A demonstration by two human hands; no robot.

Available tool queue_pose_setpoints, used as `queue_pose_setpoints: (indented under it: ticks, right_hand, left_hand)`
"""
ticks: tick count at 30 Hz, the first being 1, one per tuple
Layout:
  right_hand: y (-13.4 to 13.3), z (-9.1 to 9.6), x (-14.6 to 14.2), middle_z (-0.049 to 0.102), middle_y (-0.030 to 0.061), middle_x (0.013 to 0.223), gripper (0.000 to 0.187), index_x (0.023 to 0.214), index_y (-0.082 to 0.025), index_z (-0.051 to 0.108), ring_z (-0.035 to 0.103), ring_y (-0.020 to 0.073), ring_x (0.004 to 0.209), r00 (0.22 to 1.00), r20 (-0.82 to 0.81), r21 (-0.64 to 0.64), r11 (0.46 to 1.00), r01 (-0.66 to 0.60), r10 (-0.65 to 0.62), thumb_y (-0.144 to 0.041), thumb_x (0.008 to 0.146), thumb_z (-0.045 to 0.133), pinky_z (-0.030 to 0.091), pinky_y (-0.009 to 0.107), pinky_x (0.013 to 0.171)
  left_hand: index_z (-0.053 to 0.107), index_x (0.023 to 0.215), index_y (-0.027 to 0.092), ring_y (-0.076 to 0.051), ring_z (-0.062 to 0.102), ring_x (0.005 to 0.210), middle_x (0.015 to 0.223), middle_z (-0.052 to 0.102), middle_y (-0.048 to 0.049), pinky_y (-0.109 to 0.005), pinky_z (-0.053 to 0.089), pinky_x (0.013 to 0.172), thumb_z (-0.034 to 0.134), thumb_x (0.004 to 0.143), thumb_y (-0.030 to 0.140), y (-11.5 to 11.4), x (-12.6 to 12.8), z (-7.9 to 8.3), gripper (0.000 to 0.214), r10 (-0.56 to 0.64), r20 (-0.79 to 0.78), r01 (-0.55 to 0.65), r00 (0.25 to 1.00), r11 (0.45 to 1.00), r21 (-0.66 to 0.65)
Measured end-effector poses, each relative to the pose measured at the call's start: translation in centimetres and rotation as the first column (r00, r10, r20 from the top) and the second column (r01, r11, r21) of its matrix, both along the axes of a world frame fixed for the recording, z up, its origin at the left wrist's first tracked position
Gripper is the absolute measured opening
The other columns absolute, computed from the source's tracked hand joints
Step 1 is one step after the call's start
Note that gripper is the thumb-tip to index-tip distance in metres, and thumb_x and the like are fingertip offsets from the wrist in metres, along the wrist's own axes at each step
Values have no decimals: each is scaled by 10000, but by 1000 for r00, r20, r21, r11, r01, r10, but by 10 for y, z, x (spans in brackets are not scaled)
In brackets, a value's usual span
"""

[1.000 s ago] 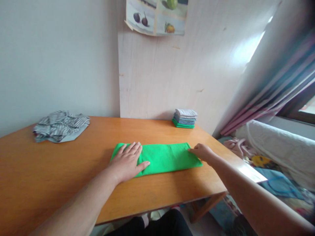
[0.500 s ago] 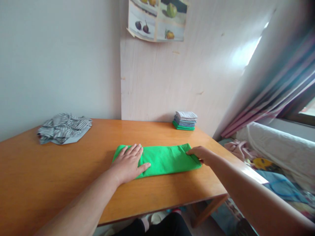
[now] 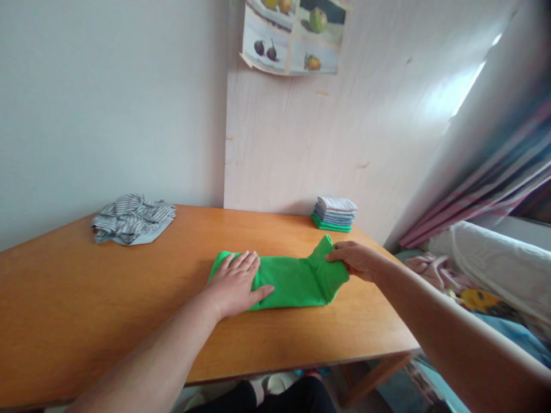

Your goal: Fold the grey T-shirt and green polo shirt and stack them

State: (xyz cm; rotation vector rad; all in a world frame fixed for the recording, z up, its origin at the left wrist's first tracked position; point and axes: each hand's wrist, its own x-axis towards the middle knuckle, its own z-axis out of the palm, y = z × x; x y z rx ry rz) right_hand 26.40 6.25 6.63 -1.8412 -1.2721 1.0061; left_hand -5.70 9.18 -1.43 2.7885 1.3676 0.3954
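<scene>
A bright green folded cloth (image 3: 290, 281), perhaps a garment, lies as a long strip on the wooden table in front of me. My left hand (image 3: 239, 284) rests flat on its left part, fingers stretched and thumb apart. At the other end, my right hand (image 3: 350, 258) pinches the cloth's right edge between thumb and fingers and holds that end raised off the table. The lifted end bends upward, while the middle stays down on the wood. Some fingers of the right hand are hidden behind the fabric.
On the wooden table (image 3: 189, 344), a stack of folded cloths (image 3: 334, 213) stands at the back right. A crumpled striped cloth (image 3: 132, 218) lies at the back left. Behind is a wall with a fruit poster (image 3: 295, 37). A bed with bedding (image 3: 491, 252) is at the right.
My right hand has lifted the right end of the green cloth and drawn it slightly inward. My left hand stays flat on the cloth. The view has shifted a little left.
</scene>
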Motion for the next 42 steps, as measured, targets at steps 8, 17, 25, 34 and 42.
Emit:
queue_pose_setpoints:
  ticks: [8, 17, 25, 34, 42]
  right_hand:
    - [10, -7, -71, 609, -33, 551, 258, 1003, -142, 623, 567, 123, 464, 976, 110, -36, 982, -184, 187, -144, 748, 662, 441, 211, 445]
    - [16, -15, -106, 542, -65, 435, 300, 1044, -145, 645, 560, 144, 411, 914, 318, -34, 966, -255, 252, -175, 754, 716, 400, 209, 398]
    - [20, -34, -103, 660, 15, 614, 196, 779, -182, 617, 648, 162, 520, 940, 191, 14, 957, -291, 283, -344, 883, 581, 481, 237, 486]
    - [10, -50, -109, 613, 122, 1354, 400, 1277, -169, 630, 544, 232, 1271, 553, 820, 256, 766, -589, 151, -283, 983, 383, 387, 356, 1080]
    - [5, -82, -125, 250, 129, 1609, 589, 1537, -109, 322, 169, 266, 1501, 405, 874, 31, 802, -597, 268, -420, 1040, 259, 170, 500, 1205]
  left_hand:
    - [398, 1499, 185, -301, 217, 1496, 1603, 297, -127, -506, 122, 1200, 262, 873, 790, -6, 1, 8, 882, 3, 17, -3, 1000, 1000, -17]
    - [406, 1487, 219, -301, 226, 1493, 1600, 315, -116, -516, 109, 1205, 298, 863, 787, -5, 2, 3, 850, 4, 37, -3, 999, 1000, -11]
    - [395, 1494, 184, -313, 220, 1493, 1601, 306, -127, -538, 104, 1206, 272, 855, 806, -5, 3, 2, 900, 4, 44, -3, 999, 999, -32]
    - [390, 1503, 197, -295, 201, 1501, 1599, 313, -113, -514, 90, 1207, 308, 856, 794, -1, 1, -3, 884, -6, 49, 6, 999, 1000, -1]
    - [351, 1524, 191, -310, 209, 1496, 1601, 302, -125, -524, 87, 1200, 345, 823, 819, -2, 1, -3, 941, -27, 39, 28, 999, 1000, -11]
